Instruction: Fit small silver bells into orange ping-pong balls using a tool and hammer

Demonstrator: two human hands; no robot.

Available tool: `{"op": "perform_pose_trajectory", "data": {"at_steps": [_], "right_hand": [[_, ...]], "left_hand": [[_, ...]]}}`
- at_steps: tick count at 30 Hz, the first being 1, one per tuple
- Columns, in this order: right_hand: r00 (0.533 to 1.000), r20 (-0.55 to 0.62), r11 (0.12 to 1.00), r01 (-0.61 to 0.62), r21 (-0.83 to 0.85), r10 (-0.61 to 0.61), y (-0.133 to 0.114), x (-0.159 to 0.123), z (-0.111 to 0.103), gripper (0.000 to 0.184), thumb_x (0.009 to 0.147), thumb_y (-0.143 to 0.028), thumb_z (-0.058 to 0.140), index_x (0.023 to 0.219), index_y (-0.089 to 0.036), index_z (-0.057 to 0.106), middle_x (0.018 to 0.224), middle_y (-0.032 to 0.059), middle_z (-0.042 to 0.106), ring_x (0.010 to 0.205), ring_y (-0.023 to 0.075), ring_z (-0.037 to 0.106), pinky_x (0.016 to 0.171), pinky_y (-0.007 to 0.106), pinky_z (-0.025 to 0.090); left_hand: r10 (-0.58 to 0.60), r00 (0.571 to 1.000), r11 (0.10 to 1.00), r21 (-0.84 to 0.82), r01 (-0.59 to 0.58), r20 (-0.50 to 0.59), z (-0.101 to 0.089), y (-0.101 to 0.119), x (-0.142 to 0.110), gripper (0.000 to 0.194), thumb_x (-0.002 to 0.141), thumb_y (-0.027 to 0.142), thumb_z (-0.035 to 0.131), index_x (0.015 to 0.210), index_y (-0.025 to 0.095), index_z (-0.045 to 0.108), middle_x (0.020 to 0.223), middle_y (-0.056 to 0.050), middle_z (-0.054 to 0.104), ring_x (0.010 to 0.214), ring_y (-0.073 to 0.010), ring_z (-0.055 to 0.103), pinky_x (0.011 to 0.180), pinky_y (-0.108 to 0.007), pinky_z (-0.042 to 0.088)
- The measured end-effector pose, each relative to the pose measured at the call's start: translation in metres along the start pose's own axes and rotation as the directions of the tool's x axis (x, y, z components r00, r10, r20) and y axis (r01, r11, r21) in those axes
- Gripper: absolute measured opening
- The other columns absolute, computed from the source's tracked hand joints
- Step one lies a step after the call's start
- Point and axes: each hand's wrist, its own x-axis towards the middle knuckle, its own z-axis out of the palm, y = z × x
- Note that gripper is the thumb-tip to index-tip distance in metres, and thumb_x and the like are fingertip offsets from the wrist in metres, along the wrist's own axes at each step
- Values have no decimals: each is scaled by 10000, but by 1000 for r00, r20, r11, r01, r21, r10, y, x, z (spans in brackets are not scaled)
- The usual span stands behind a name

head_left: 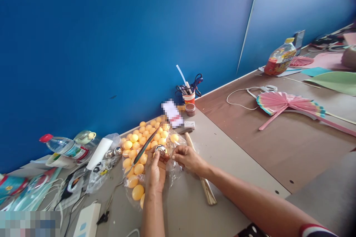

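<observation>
A shiny silver ball (160, 150), wrinkled like foil, rests in the fingers of my left hand (156, 172). Just to its right is my right hand (187, 158), thumb and fingertips pinched together; whatever is between them is too small to make out. Behind and beneath both hands lies a clear plastic bag (174, 174) with many orange balls (138, 192), like ping-pong balls. Across the bag lies a long dark strip-like thing (147, 143). A bundle of thin wooden sticks (206, 189) lies under my right wrist.
Left are a red-capped bottle (66, 149), more silver balls (118, 151), cables and a white power strip (88, 219). By the blue wall stand a paper cup of tools (189, 98) and a small round tub (190, 110). A pink paper fan (289, 103) and a juice bottle (280, 59) are right.
</observation>
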Motion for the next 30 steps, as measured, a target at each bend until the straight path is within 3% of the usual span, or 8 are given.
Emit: {"op": "perform_pose_trajectory", "data": {"at_steps": [5, 13, 18, 25, 30], "right_hand": [[1000, 15, 956, -26, 291, 23, -4, 0, -1, 269, 661, -361, 806, 760, -170, 643, 577, -50, 567, 509, 82, 457, 550, 250, 345], [999, 18, 904, -43, 425, 38, -7, 0, -2, 349, 611, -320, 877, 821, -165, 645, 655, -45, 623, 516, 71, 494, 546, 235, 348], [1000, -9, 899, -13, 438, 19, -8, 2, -4, 328, 604, -336, 874, 746, -168, 631, 576, -65, 571, 493, 73, 471, 524, 239, 312], [1000, 8, 910, -21, 414, 19, -10, 1, -5, 340, 605, -353, 892, 743, -172, 639, 592, -57, 592, 498, 72, 459, 524, 237, 309], [1000, -5, 917, -9, 398, 12, -11, 2, -5, 332, 606, -349, 879, 739, -172, 631, 609, -53, 613, 491, 73, 474, 521, 237, 324]], "left_hand": [[-13, 1000, 1000, -22, 13, -2, 3, 1, 0, 347, 652, 361, 911, 884, 190, 718, 808, 5, 723, 644, -113, 659, 657, -246, 561], [-20, 1000, 1000, 14, 20, -2, 0, -2, 0, 440, 644, 315, 917, 1029, 226, 724, 901, -1, 721, 703, -117, 657, 721, -262, 552], [15, 1000, 998, 56, -15, 8, -1, -3, -1, 436, 700, 382, 879, 1094, 258, 740, 885, -1, 710, 708, -134, 649, 702, -272, 542], [-3, 999, 996, 89, -1, 44, 0, -2, -4, 509, 776, 396, 822, 1253, 283, 687, 951, -34, 749, 835, -198, 710, 838, -362, 566], [-18, 999, 997, 78, 14, 44, 1, -5, -3, 438, 710, 357, 890, 1092, 246, 707, 922, -24, 752, 787, -162, 698, 787, -310, 565]]}}
